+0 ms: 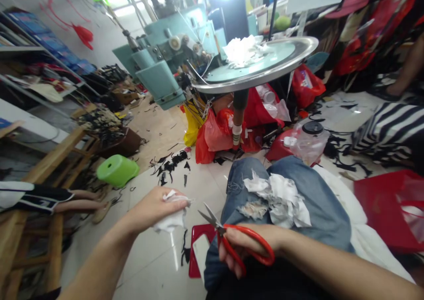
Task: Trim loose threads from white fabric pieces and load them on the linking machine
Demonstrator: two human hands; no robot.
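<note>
One white scrap (170,222), seemingly light, limp and best held by an edge, hangs from the pinching left fingers (177,205) above the floor (149,264), while right fingers (233,237) grip the stiffer red-handled scissors (221,229) through their loops.

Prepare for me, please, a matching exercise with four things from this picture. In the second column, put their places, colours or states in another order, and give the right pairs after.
Things:
1. Scissors
2. Stool
3. Left hand
4. Round table of the machine

Descriptions:
A. Carries a crumpled white heap
B. In the right hand, blades apart
C. Grips white material
D. Bright green, on the floor

Pairs: 1-B, 2-D, 3-C, 4-A
</note>
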